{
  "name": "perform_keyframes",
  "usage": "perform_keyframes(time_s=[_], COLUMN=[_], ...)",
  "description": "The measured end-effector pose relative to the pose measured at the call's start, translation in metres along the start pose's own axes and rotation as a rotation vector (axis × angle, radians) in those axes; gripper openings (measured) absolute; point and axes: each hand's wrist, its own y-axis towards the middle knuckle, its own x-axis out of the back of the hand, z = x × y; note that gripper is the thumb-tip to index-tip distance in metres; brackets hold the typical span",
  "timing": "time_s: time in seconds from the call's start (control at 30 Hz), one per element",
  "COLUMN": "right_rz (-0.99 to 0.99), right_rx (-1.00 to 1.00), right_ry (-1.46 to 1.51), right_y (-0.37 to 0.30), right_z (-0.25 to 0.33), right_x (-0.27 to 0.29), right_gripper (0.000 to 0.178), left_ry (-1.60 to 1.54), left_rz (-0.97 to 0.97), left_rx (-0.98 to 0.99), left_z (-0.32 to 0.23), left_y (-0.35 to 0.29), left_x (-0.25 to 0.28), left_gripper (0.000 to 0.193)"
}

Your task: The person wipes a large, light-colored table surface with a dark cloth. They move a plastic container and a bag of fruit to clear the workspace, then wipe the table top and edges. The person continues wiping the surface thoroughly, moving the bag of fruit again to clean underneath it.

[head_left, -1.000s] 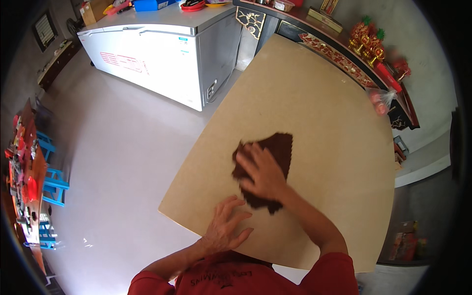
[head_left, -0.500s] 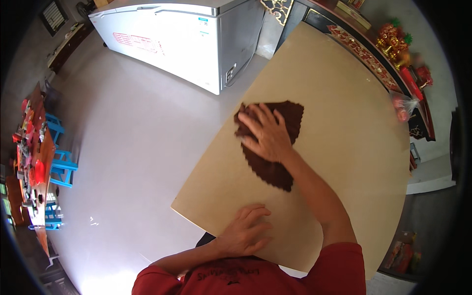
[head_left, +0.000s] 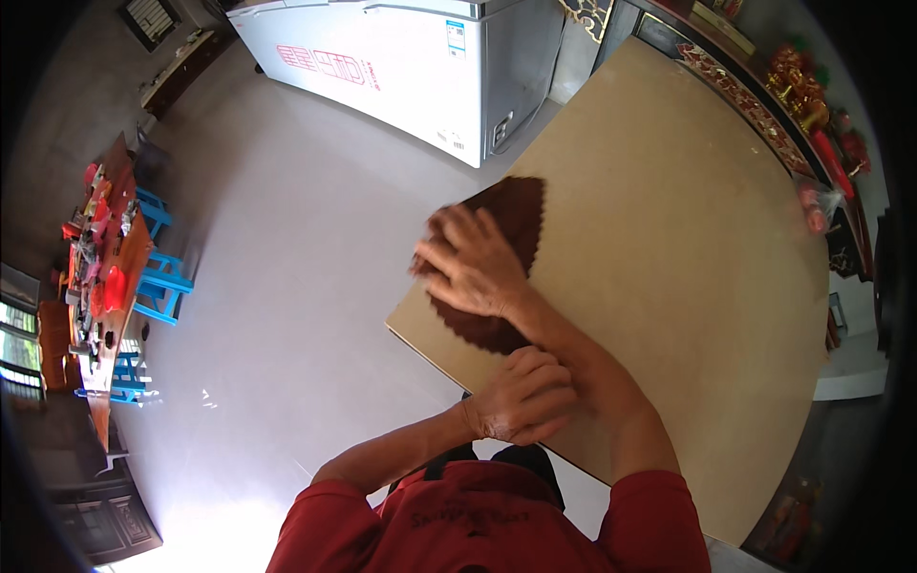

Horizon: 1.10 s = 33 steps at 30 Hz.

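A dark brown cloth point(head_left: 521, 215) with a scalloped edge lies on the tan tabletop point(head_left: 669, 248), against its left edge. Pressing down on it is my right hand point(head_left: 468, 263), with fingers bent into the bunched part of the cloth at the table's rim. Closer to my body, my left hand point(head_left: 523, 396) hangs over the near edge of the table with its fingers curled in and nothing visible in them. Its knuckles are close beside my right forearm; whether they touch I cannot tell.
A white chest freezer point(head_left: 382, 72) stands beyond the table's far left. At far left, a long wooden table point(head_left: 119, 258) carries many items, with blue stools point(head_left: 162, 286) beside it. Along the right runs a carved dark cabinet point(head_left: 735, 91) with red and gold ornaments point(head_left: 798, 86).
My right hand has moved left with the cloth, onto the table's left edge. My left hand has risen toward my right forearm and its fingers have curled. The whole view has shifted.
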Motion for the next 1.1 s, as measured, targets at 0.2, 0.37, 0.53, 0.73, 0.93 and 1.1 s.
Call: perform_keyframes(time_s=[0.2, 0.37, 0.53, 0.73, 0.93, 1.1], right_rz=[0.162, 0.254, 0.262, 0.125, 0.085, 0.056], right_rx=[0.173, 0.055, -0.164, -0.393, -0.773, -1.075], right_ry=[0.095, 0.113, 0.027, -0.164, -0.368, -0.58], right_y=[-0.06, -0.095, -0.101, -0.134, -0.167, -0.224], right_z=[0.057, 0.088, 0.106, 0.123, 0.129, 0.115], right_x=[0.014, 0.043, 0.069, 0.085, 0.117, 0.159], right_gripper=[0.055, 0.059, 0.057, 0.053, 0.054, 0.056], left_ry=[0.091, 0.141, 0.1, -0.014, -0.111, 0.013], left_rz=[-0.045, -0.058, -0.017, 0.056, 0.209, 0.385], left_rx=[-0.099, -0.058, -0.056, -0.136, -0.038, -0.006], left_z=[-0.055, -0.089, -0.086, -0.071, -0.004, 0.044], left_y=[-0.022, -0.012, 0.001, 0.0, 0.036, 0.07], left_x=[-0.041, -0.034, 0.005, 0.015, 0.004, -0.019], left_gripper=[0.04, 0.037, 0.028, 0.027, 0.035, 0.049])
